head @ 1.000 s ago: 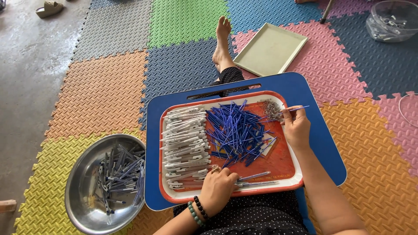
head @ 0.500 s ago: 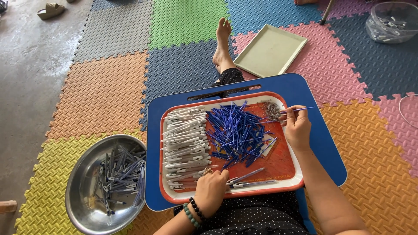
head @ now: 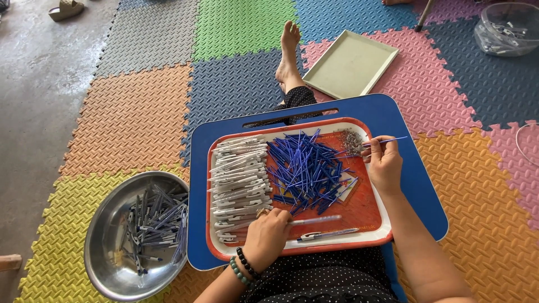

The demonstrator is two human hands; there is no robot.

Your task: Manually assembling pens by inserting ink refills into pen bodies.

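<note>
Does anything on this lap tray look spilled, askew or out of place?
Nothing spilled. The thin blue plastic refills lie criss-crossed in a loose heap on the orange tray, unlike the neatly stacked white pen barrels beside them.

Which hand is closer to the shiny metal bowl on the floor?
Left. The left hand rests on the tray's near edge, on the side of the metal bowl. The right hand is at the tray's far side.

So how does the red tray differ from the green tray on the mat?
The red tray is loaded with white barrels and blue refills; the green tray holds nothing. The red tray sits on a blue lap desk, the green tray flat on the foam mat. Both are rectangular with raised rims.
</note>
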